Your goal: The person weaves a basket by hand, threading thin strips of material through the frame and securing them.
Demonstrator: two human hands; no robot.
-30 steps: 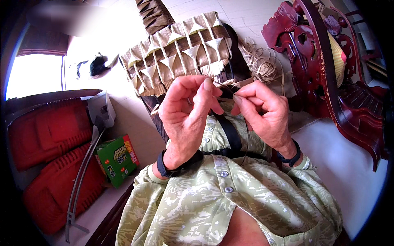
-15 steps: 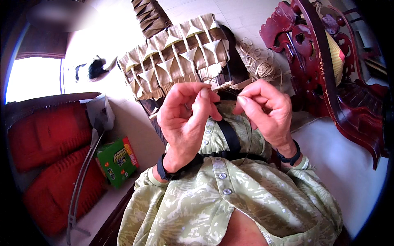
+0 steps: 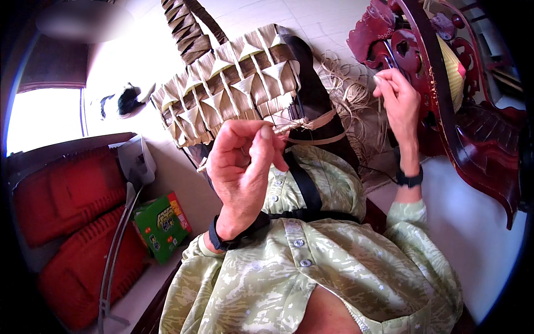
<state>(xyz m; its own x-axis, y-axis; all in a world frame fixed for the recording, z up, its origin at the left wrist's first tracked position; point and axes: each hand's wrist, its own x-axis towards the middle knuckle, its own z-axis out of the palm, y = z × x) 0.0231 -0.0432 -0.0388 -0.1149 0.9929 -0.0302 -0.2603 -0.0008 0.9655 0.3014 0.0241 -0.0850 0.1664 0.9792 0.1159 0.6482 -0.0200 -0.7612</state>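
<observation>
In front of me is a woven panel [image 3: 231,72] of beige and brown strips, with folded triangles in rows. My left hand [image 3: 242,172] is closed in a pinch at its near edge, and fine dark thread [image 3: 292,123] shows by the fingertips. What lies between the finger and thumb is mostly hidden. My right hand [image 3: 397,103] is raised off to the right, away from the panel, with thumb and fingers pinched together. Anything in that pinch is too small to make out. Pale strips [image 3: 320,119] lie across a dark support under the panel's right end.
Tangled pale cord [image 3: 356,92] lies right of the panel. A carved dark-red wooden chair [image 3: 445,111] stands at the right. On the left are red cushions [image 3: 72,178], a green box [image 3: 162,225] and a bent metal stand [image 3: 114,250]. A black-and-white animal [image 3: 125,100] is farther back.
My right hand has swung up and to the right, away from my left hand. My left hand has shifted slightly left and down, still pinching. The panel has moved a little left.
</observation>
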